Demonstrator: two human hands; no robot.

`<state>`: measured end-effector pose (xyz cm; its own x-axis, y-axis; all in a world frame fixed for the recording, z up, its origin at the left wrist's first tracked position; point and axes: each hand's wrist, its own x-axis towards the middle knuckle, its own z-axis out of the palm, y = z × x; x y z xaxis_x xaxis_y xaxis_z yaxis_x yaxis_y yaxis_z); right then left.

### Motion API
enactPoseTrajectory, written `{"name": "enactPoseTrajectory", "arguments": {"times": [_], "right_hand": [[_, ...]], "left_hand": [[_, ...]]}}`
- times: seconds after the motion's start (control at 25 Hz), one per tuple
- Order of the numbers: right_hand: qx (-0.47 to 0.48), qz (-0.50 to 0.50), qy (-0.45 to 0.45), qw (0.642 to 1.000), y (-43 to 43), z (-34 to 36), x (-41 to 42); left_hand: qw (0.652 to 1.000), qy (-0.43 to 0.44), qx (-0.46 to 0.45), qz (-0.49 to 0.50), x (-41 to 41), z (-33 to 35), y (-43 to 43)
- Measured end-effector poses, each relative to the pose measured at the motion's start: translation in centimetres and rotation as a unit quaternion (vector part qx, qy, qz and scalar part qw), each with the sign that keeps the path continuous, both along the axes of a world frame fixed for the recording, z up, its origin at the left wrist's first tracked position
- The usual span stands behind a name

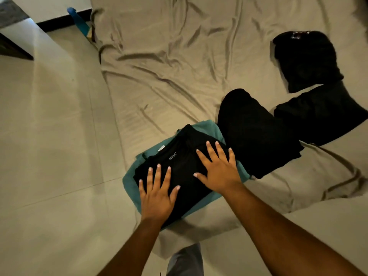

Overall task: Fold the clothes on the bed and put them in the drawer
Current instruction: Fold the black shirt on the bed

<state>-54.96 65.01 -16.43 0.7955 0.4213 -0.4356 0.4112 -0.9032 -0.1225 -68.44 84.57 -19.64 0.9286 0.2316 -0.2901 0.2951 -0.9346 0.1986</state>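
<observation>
Pressing flat with fingers spread apart, the left hand (157,198) and right hand (218,168) hold the folded black shirt (179,172) on the teal garment (131,182) at the bed (159,66) edge, probably smoothing the stack before lifting it.

On my feed I see a pale tiled floor (49,136). At the floor's far end runs a black skirting strip (59,21), a blue-teal object (80,21) just beside it; a dark furniture edge (12,49) stands at the floor's left.
</observation>
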Motion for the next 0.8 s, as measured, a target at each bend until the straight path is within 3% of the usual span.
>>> {"name": "enactPoseTrajectory", "arguments": {"times": [0.16, 0.36, 0.56, 0.8], "right_hand": [[-0.024, 0.028, 0.049, 0.998, -2.1, 1.4, 0.6], [0.046, -0.029, 0.004, 0.998, -6.8, 6.9, -0.9], [0.068, -0.060, -0.029, 0.995, -15.1, 13.3, -1.7], [0.088, -0.086, -0.098, 0.987, -30.6, 19.4, -3.2]], "left_hand": [[0.998, 0.055, -0.015, -0.010, 0.8, -0.1, 1.3], [0.998, 0.062, -0.017, 0.023, 1.0, 5.9, -2.2], [0.997, 0.043, -0.037, 0.045, 2.4, 13.1, -11.4], [0.998, -0.010, -0.032, -0.057, 4.7, 19.6, -27.9]]}}
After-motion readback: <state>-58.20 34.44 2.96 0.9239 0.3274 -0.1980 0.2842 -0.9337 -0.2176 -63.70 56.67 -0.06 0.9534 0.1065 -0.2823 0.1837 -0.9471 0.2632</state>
